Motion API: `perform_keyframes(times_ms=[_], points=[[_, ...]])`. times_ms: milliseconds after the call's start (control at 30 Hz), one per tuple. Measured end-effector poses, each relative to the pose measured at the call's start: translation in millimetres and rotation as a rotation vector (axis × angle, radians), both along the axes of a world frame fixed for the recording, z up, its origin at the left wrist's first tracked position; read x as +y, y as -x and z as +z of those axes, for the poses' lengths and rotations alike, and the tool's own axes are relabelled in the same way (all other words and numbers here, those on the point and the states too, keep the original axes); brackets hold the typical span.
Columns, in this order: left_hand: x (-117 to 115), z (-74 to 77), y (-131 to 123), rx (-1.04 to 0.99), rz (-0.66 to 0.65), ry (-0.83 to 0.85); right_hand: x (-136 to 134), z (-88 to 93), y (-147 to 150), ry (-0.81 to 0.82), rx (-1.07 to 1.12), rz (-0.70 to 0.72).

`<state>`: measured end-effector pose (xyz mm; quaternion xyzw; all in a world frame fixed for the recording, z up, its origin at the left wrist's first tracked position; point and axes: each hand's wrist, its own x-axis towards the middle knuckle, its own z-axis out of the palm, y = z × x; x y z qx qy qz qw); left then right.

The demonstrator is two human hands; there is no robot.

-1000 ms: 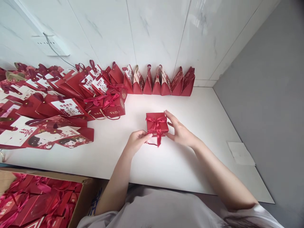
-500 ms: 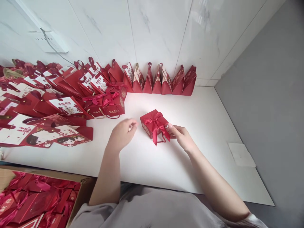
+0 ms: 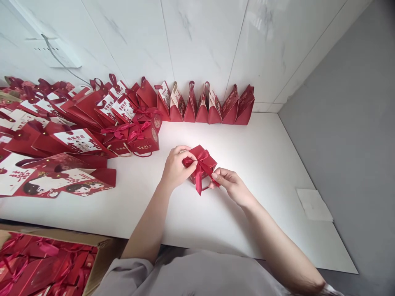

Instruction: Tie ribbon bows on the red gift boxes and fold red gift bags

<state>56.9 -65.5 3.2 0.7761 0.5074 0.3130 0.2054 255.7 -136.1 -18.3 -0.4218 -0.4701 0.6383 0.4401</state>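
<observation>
A small red gift box [image 3: 206, 159] tied with a red satin ribbon bow [image 3: 201, 164] sits on the white table [image 3: 253, 164], turned corner-on to me. My left hand [image 3: 176, 166] pinches the left loop of the bow. My right hand [image 3: 230, 186] pinches the ribbon tail at the box's right front side. Both hands are closed on the ribbon.
A large spread of red gift bags and boxes [image 3: 61, 127] covers the table's left side. A row of red bags [image 3: 205, 106] leans on the tiled wall. A cardboard carton of red boxes [image 3: 46, 265] stands at lower left. A white paper [image 3: 314, 204] lies on the grey floor.
The box was turned corner-on. My left hand let go, swung left, then came back onto the bow's left loop. My right hand slid from the box's side to the ribbon tail.
</observation>
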Motion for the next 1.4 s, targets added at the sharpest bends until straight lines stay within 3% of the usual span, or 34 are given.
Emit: perform_keyframes(times_ms=[400,700,867,1033,1200,1400], points=[[1.4,-4.3,-1.1,0.027,0.046,0.051,-1.5,-3.8,-6.5,-0.019,-0.101,0.095],[3.9,-22.4,5.8,-0.275,-0.024,0.121,5.6,-27.8,-15.3,0.101,-0.468,0.108],[-6.6,-33.2,11.2,-0.332,0.014,0.093,5.1,-32.1,-11.1,0.045,-0.673,-0.02],[-22.5,-37.2,13.1,-0.347,-0.049,0.135,5.3,-37.0,-9.2,-0.019,-0.685,-0.209],[-33.2,-44.1,13.5,-0.307,-0.091,0.04,6.0,-42.5,-1.0,-0.159,-0.587,-0.351],[-33.7,-61.0,15.9,-0.363,-0.066,0.099,-1.8,-46.8,14.3,-0.287,-0.433,-0.242]])
